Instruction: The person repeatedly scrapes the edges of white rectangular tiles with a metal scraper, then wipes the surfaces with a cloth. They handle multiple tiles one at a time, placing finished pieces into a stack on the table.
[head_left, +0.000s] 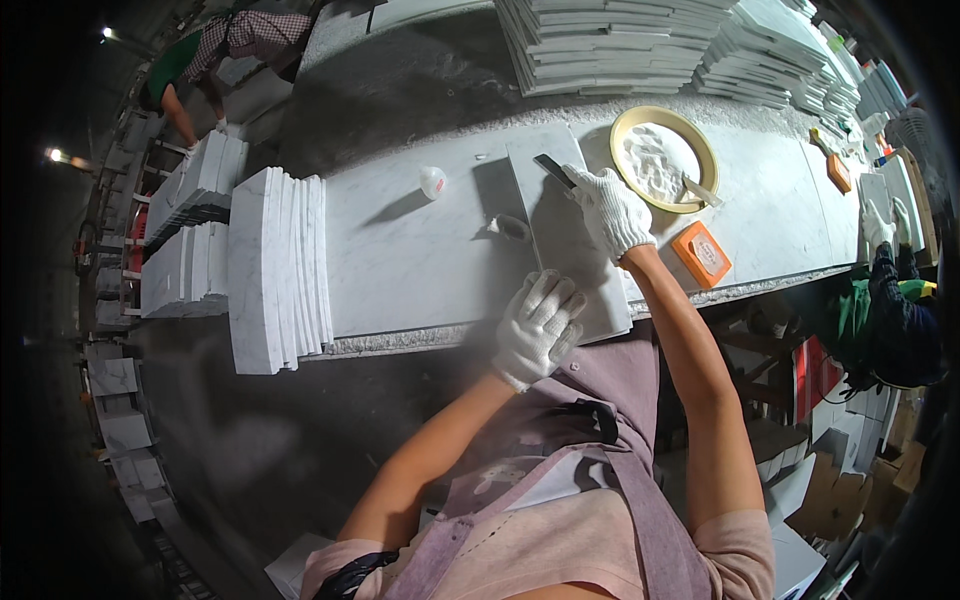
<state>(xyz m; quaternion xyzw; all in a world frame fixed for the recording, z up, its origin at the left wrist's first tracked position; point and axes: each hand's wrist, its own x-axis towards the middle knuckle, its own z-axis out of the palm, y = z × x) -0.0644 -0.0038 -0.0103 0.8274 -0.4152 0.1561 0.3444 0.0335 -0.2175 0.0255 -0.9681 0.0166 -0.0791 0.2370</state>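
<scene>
A grey-veined white stone slab lies on the bench in front of me, over a larger pale slab. My right hand, in a white knit glove, closes around a dark, flat-bladed scraper whose blade points to the far left above the slab. My left hand, also gloved, is at the slab's near edge with its fingers loosely apart and nothing seen in them. Beyond my right hand stands a yellow bowl of white powder or paste, with a pale spatula leaning in it.
An orange box sits right of my right forearm. Left are a small white bottle, a crumpled scrap and upright tiles. Tall tile stacks stand behind. Co-workers handle tiles at far left and right.
</scene>
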